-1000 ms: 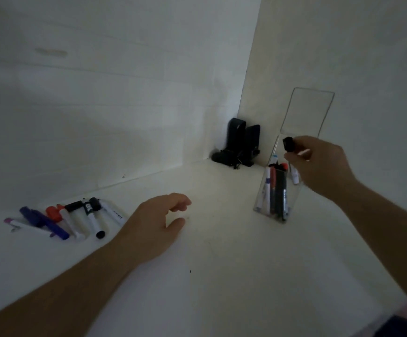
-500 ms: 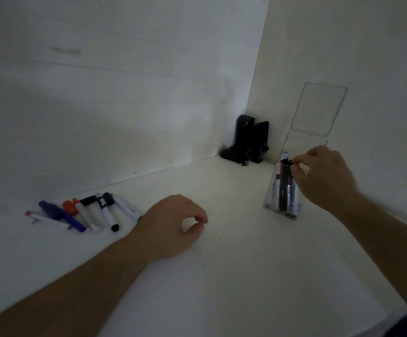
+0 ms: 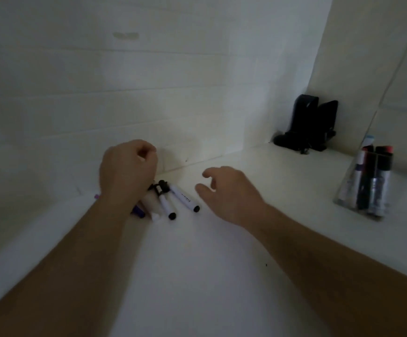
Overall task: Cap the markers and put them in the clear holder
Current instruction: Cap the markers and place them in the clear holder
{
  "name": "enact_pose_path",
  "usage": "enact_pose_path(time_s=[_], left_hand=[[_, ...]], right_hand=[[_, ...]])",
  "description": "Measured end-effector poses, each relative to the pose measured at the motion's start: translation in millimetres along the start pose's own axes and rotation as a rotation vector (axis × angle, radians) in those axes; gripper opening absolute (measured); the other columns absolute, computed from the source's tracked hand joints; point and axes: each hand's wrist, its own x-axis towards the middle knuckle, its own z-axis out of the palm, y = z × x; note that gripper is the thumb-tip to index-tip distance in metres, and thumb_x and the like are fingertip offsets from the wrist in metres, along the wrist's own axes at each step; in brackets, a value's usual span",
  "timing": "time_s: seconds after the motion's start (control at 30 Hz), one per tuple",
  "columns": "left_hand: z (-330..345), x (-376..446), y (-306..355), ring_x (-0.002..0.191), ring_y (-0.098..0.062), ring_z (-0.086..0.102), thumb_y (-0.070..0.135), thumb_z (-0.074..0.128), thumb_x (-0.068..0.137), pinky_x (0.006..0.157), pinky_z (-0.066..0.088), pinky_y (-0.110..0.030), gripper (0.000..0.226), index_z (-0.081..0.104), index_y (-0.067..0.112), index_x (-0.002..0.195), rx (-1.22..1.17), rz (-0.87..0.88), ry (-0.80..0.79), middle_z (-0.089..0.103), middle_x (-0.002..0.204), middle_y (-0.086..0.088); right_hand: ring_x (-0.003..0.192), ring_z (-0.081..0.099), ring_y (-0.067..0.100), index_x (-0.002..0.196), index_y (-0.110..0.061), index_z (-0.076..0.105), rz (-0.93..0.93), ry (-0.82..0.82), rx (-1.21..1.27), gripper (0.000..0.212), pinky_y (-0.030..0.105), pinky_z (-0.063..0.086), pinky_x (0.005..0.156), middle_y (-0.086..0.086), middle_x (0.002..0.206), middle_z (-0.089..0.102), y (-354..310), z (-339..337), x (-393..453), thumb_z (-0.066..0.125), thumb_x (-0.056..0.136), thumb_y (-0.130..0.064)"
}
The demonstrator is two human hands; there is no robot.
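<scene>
A white table (image 3: 197, 276) is filling most of the view, running up to pale walls at the back and right. Taking the clear holder (image 3: 358, 188) on the table's right side as the landmark: it is standing upright, and several capped markers (image 3: 377, 176) are standing inside it, red and black caps uppermost. Behind the holder and to its left, a black object (image 3: 305, 122) is sitting in the corner against the wall.

Well to the holder's left, the left hand (image 3: 127, 171) is hovering over a loose cluster of markers, its fingers curled in toward the palm and gripping nothing that can be seen. Between that hand and the holder, the right hand (image 3: 229, 190) is reaching across, fingers loosely bent and apart, thumb spread, holding nothing.

The loose markers are lying on the table far left of the holder: a white marker with black ends (image 3: 184, 198) nearest the right hand, another white marker (image 3: 166, 205) just beside it, and a purple marker (image 3: 138, 211) partly hidden under the left wrist. Whether these are capped is hard to tell.
</scene>
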Motion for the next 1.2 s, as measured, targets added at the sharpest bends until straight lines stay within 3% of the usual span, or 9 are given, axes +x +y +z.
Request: enact_pose_path(time_s=[0.1, 0.17, 0.3, 0.47, 0.6, 0.77, 0.9, 1.07, 1.2], left_hand=[[1, 4, -10, 0.089, -0.025, 0.065, 0.037, 0.049, 0.079, 0.078, 0.059, -0.042, 0.030, 0.070, 0.038, 0.101, 0.039, -0.133, -0.076, 0.068, 0.089, 0.015], [4, 3, -11, 0.088, -0.026, 0.064, 0.034, 0.048, 0.076, 0.076, 0.060, -0.044, 0.032, 0.069, 0.040, 0.099, 0.077, -0.145, -0.127, 0.065, 0.085, 0.017], [9, 2, -9, 0.093, -0.026, 0.063, 0.035, 0.049, 0.076, 0.081, 0.058, -0.043, 0.035, 0.072, 0.039, 0.102, 0.162, -0.135, -0.196, 0.069, 0.090, 0.014], [17, -4, 3, 0.114, -0.030, 0.044, 0.055, 0.054, 0.076, 0.096, 0.043, -0.041, 0.043, 0.072, 0.041, 0.111, 0.467, -0.074, -0.384, 0.064, 0.118, 0.001], [28, -12, 5, 0.101, -0.026, 0.033, 0.062, 0.053, 0.074, 0.088, 0.031, -0.042, 0.038, 0.072, 0.035, 0.093, 0.610, -0.046, -0.505, 0.052, 0.110, -0.002], [33, -11, 12, 0.115, -0.030, 0.044, 0.067, 0.060, 0.080, 0.094, 0.034, -0.044, 0.041, 0.071, 0.040, 0.108, 0.621, 0.019, -0.374, 0.060, 0.116, 0.001], [32, -18, 29, 0.097, -0.013, 0.062, 0.057, 0.067, 0.085, 0.084, 0.047, -0.030, 0.034, 0.068, 0.037, 0.112, 0.082, -0.050, -0.242, 0.070, 0.102, 0.011], [32, -33, 74, 0.079, -0.018, 0.065, 0.006, 0.060, 0.096, 0.070, 0.057, -0.025, 0.019, 0.066, 0.010, 0.114, -1.109, -0.615, -0.382, 0.076, 0.097, -0.011], [34, -36, 83, 0.074, -0.014, 0.064, 0.005, 0.055, 0.097, 0.066, 0.057, -0.019, 0.010, 0.063, 0.001, 0.101, -1.402, -0.871, -0.524, 0.075, 0.095, -0.011]], right_hand=[[0.122, 0.054, 0.025, 0.142, -0.018, 0.053, -0.004, -0.077, 0.053, 0.056, 0.037, 0.048, 0.098, 0.009, 0.134, 0.056, -23, 29, 15, 0.050, 0.098, -0.053], [0.116, 0.056, 0.027, 0.136, -0.015, 0.055, -0.008, -0.117, 0.008, 0.052, 0.035, 0.048, 0.086, 0.011, 0.130, 0.056, -29, 38, 23, 0.053, 0.098, -0.050], [0.083, 0.052, 0.023, 0.085, -0.016, 0.056, -0.057, -0.185, -0.100, 0.018, 0.027, 0.032, 0.055, 0.005, 0.088, 0.055, -21, 35, 30, 0.050, 0.100, -0.024], [0.103, 0.063, 0.034, 0.108, -0.012, 0.064, 0.011, -0.166, -0.272, 0.024, 0.032, 0.045, 0.079, 0.015, 0.114, 0.063, 20, 0, 18, 0.046, 0.101, -0.026], [0.083, 0.054, 0.024, 0.088, -0.018, 0.056, 0.054, -0.124, -0.221, 0.025, 0.029, 0.033, 0.063, 0.008, 0.097, 0.059, 59, -13, -1, 0.044, 0.100, -0.036], [0.080, 0.055, 0.022, 0.085, -0.019, 0.061, 0.024, -0.014, -0.036, 0.022, 0.035, 0.042, 0.066, 0.001, 0.084, 0.060, 74, -8, -10, 0.049, 0.092, -0.036], [0.083, 0.054, 0.018, 0.094, -0.025, 0.062, 0.013, 0.082, 0.134, 0.021, 0.036, 0.044, 0.070, -0.004, 0.087, 0.059, 73, -9, -8, 0.045, 0.091, -0.037], [0.077, 0.051, 0.018, 0.092, -0.024, 0.053, -0.041, 0.158, 0.278, 0.009, 0.039, 0.043, 0.067, -0.001, 0.085, 0.054, 71, -16, -10, 0.044, 0.094, -0.024], [0.068, 0.053, 0.021, 0.089, -0.022, 0.053, 0.019, 0.157, 0.403, 0.009, 0.041, 0.046, 0.062, 0.002, 0.078, 0.059, 72, -18, -11, 0.047, 0.095, -0.024]])
